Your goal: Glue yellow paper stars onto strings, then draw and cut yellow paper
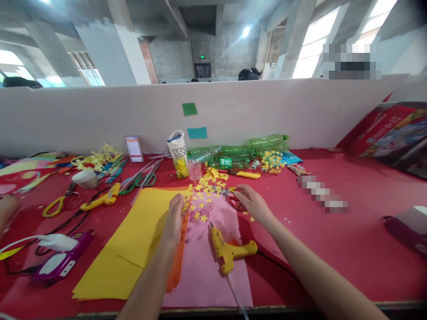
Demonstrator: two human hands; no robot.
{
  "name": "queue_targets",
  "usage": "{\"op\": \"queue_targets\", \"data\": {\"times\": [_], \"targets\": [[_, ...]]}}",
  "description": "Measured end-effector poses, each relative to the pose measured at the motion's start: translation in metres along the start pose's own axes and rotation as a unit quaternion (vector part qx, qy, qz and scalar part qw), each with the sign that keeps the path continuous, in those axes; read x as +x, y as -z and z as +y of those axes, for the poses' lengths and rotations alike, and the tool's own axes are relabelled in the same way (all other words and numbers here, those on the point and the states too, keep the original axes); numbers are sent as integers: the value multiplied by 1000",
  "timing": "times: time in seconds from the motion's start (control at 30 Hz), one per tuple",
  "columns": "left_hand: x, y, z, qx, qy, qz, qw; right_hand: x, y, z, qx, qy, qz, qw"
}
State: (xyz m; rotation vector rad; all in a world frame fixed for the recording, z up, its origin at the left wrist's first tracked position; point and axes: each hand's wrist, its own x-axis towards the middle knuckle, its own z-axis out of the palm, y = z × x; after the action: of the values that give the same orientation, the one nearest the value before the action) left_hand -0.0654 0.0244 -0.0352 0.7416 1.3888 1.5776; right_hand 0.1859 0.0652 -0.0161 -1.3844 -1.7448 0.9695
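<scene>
My left hand [174,218] is loosely curved at the edge of the paper stack, its fingers next to small yellow paper stars [201,217]; I see nothing clearly held in it. My right hand [252,203] has its thumb and fingers on the handle of a pair of scissors [232,191], partly hidden beside the star pile. Under the stars lies a pink sheet [196,275]. A yellow glue gun [227,251] rests on this sheet, nozzle pointing away from me, a clear glue stick protruding from its rear. Yellow and orange sheets [123,244] are stacked to the left.
Green plastic bottles [236,151], a white cup [177,144] and a yellow cutter [248,175] lie towards the partition [100,115]. At left are a second glue gun [102,198], yellow-handled scissors [55,206], a purple power strip [63,260] and another person's hand [8,209].
</scene>
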Motion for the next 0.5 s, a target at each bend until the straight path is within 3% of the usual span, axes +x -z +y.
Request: {"op": "queue_targets", "data": {"times": [0.17, 0.33, 0.5], "targets": [[-21, 11, 11, 94, -169, 74, 978, -27, 27, 22, -205, 77, -9, 976], [-65, -2, 19, 82, -134, -26, 987, -53, 29, 37, -358, 151, -50, 920], [-91, -16, 13, 99, -130, -93, 982, -56, 26, 41, -422, 182, -61, 886]]}}
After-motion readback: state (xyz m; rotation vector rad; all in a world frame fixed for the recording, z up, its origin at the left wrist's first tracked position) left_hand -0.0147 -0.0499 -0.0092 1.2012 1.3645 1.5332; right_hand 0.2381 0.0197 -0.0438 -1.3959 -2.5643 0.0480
